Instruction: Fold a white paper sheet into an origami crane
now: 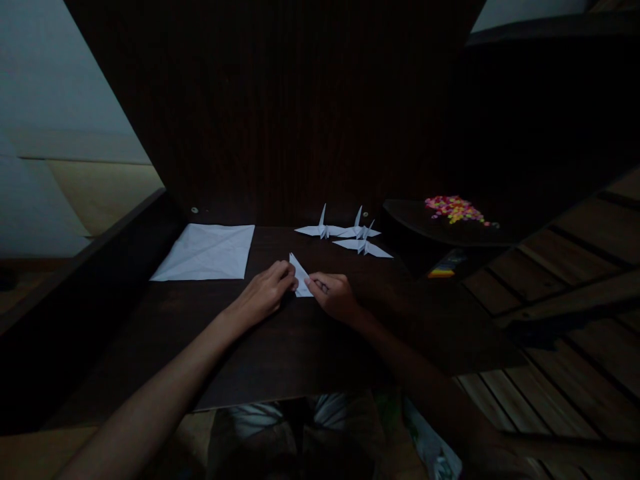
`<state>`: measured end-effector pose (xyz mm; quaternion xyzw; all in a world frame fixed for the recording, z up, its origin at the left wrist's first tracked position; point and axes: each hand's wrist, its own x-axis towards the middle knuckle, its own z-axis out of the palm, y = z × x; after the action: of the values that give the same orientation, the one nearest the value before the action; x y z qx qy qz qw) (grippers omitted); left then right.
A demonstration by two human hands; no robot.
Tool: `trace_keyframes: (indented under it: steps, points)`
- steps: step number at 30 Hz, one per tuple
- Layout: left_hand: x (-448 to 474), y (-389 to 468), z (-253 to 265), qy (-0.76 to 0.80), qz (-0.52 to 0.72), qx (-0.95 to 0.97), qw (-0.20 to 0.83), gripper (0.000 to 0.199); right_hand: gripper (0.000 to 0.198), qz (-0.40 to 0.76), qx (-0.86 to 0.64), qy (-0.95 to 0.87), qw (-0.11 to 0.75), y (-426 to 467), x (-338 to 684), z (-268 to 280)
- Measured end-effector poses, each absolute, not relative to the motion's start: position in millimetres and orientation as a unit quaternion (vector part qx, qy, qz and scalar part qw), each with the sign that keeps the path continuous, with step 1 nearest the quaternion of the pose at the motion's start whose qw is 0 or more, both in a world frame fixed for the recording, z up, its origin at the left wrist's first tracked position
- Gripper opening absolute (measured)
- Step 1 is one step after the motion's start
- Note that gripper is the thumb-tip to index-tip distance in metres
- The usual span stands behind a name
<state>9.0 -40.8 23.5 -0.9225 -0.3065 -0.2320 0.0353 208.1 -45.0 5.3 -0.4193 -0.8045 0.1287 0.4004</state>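
A small piece of folded white paper point(301, 280) stands between my two hands over the dark desk, its narrow point aimed up and away from me. My left hand point(273, 287) has its fingers curled closed at the paper's left edge. On the right edge, my right hand point(334, 293) pinches the paper between thumb and fingers. Beyond them, three white paper cranes point(324, 230) rest near the back panel with wings spread. To the left lie square white sheets point(210, 252) with diagonal crease lines.
Colourful small pieces point(457, 209) are heaped on a dark curved shelf point(420, 217) at the right. Under it sits a yellow-edged object point(442, 273) I cannot make out. A raised side board point(85, 253) borders the desk's left. Wooden slats point(575, 373) show at the lower right.
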Motion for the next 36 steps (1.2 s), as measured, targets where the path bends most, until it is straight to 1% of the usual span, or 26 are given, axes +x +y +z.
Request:
trace_keyframes:
  steps: [4,9,16,19,21,24,25,26,27,28,29,31,33,36]
  points:
    - [10,-41,25,-0.309,-0.221,-0.92,0.091,0.017,0.025,0.111,-0.415,-0.815,0.388,-45,208,4]
    - [5,-42,32,-0.286,-0.225,-0.922,0.13,0.022,0.023,0.135,-0.434,-0.799,0.393,-44,209,7]
    - [2,-37,29,-0.285,-0.207,-0.93,0.108,0.02,0.022,0.142,-0.406,-0.819,0.379,-45,209,4]
    - [2,-36,27,-0.28,-0.225,-0.929,0.088,0.02,0.023,0.139,-0.401,-0.824,0.376,-45,208,4]
    - [2,-37,27,-0.273,-0.269,-0.921,0.062,0.021,0.023,0.147,-0.413,-0.811,0.387,-44,208,4]
    - [5,-39,28,-0.318,-0.384,-0.867,-0.012,0.015,0.023,0.189,-0.449,-0.764,0.423,-43,208,5]
    - [7,-40,28,-0.354,-0.425,-0.832,-0.043,0.022,0.023,0.212,-0.458,-0.745,0.437,-43,208,4]
    - [10,-41,27,-0.391,-0.467,-0.79,-0.075,0.033,0.024,0.236,-0.464,-0.726,0.45,-42,208,4]
    - [13,-41,26,-0.422,-0.481,-0.759,-0.12,0.041,0.024,0.26,-0.464,-0.709,0.462,-42,207,4]
    - [15,-41,25,-0.44,-0.482,-0.738,-0.174,0.046,0.025,0.281,-0.462,-0.695,0.474,-43,206,3]
    - [18,-42,24,-0.449,-0.482,-0.717,-0.23,0.046,0.025,0.3,-0.457,-0.684,0.483,-43,205,3]
    - [22,-42,20,-0.451,-0.468,-0.696,-0.305,0.035,0.025,0.325,-0.449,-0.668,0.496,-44,204,5]
    - [25,-43,18,-0.457,-0.463,-0.687,-0.325,0.029,0.024,0.336,-0.444,-0.661,0.503,-46,202,7]
    - [27,-45,16,-0.463,-0.477,-0.67,-0.33,0.028,0.023,0.336,-0.444,-0.656,0.51,-49,200,9]
